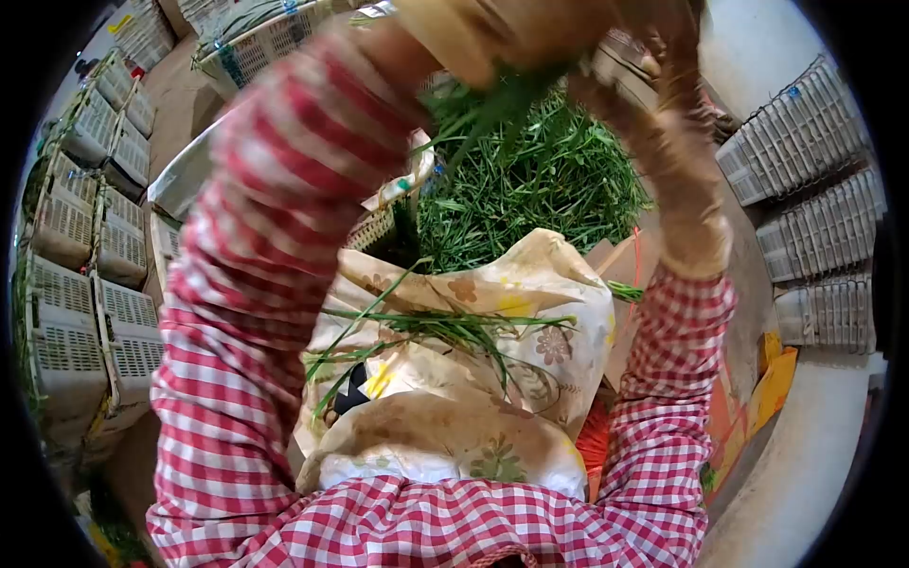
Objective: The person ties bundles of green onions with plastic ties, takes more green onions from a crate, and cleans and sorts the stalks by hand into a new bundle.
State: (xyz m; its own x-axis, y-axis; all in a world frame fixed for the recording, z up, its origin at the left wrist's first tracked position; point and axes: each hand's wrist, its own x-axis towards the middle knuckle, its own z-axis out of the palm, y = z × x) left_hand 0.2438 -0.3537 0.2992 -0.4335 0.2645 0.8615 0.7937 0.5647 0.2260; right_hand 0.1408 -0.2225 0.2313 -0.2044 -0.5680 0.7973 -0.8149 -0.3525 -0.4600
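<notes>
Both my hands are raised at the top, gloved and smeared by motion. My left hand (473, 38) reaches across from the left. From under it hangs a blurred bunch of long green blades (502, 102), like chives, which moves with the hand. My right hand (686, 170) is up at the right with its wrist bent; its fingers blur near the left hand and their grip is hidden. A large heap of the same green blades (540, 189) lies below the hands. Loose blades (445, 327) rest on the stained floral apron (559, 293) over my lap.
Stacked white plastic crates (66, 303) line the left side. More crates (805, 133) lean at the right by a pale wall. A crate with greens (270, 43) stands at the back left. A yellow-orange bag (772, 388) lies at the right, and a small bundle of stems (625, 291) beside my lap.
</notes>
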